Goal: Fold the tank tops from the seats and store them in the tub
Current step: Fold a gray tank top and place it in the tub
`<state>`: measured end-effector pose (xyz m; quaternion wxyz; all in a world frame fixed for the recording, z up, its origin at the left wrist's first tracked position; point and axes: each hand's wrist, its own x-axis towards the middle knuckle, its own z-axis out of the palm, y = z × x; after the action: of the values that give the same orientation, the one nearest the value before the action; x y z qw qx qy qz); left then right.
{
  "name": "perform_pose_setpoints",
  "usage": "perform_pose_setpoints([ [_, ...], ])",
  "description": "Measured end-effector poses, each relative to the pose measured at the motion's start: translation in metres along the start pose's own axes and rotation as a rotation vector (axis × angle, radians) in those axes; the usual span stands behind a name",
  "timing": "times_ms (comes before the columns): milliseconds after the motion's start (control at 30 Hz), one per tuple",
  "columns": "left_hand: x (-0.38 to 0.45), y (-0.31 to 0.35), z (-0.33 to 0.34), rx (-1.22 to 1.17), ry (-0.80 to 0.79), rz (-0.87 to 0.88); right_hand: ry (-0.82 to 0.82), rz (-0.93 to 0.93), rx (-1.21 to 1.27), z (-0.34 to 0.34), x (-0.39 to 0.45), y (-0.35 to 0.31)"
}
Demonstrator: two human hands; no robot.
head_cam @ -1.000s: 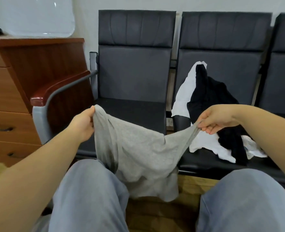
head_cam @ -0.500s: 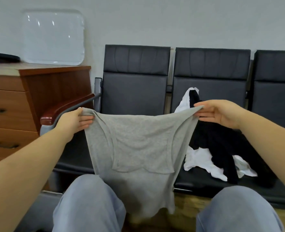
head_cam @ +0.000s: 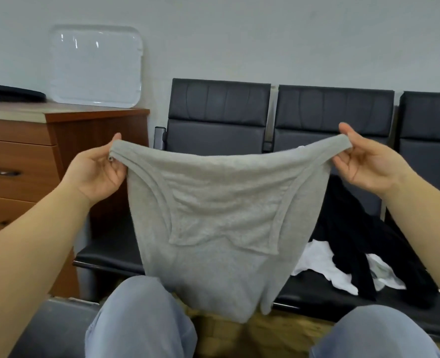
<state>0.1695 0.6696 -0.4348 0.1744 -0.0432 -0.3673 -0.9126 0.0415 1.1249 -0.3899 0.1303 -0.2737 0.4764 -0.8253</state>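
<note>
Since a moment ago the gray tank top (head_cam: 213, 215) has come up higher, and now it's stretched out wide in front of the person's chest instead of sagging toward the lap. Left hand (head_cam: 97, 171) pinches one top corner, thumb and fingers curled on the folded edge, and the right hand (head_cam: 368, 164) pinches the opposite corner the same way, so the shirt hangs between the two hands like a hammock. It looks like soft heathered gray knit with ribbed trim along the armholes, doubled over so one layer shows through in front, and the bottom tapers down and drapes between the knees in light blue pants (head_cam: 141, 319). Behind it on the middle one of the dark seats (head_cam: 335, 120) there's a heap of a black top (head_cam: 363, 233) tangled with a white top (head_cam: 319, 264), just beside the right forearm.
</note>
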Motion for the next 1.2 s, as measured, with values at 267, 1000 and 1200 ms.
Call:
perform_pose_setpoints([
  [267, 0.025, -0.002, -0.012, 0.18, 0.18, 0.079, 0.148, 0.055, 0.051, -0.005, 0.046, 0.051],
  [1000, 0.194, -0.031, -0.068, 0.252, 0.474, 0.076, 0.551, 0.175, 0.052, -0.027, 0.212, 0.151],
  [1200, 0.206, -0.039, -0.084, 0.177, 0.546, 0.053, 0.575, 0.21, 0.05, -0.038, 0.231, 0.173],
])
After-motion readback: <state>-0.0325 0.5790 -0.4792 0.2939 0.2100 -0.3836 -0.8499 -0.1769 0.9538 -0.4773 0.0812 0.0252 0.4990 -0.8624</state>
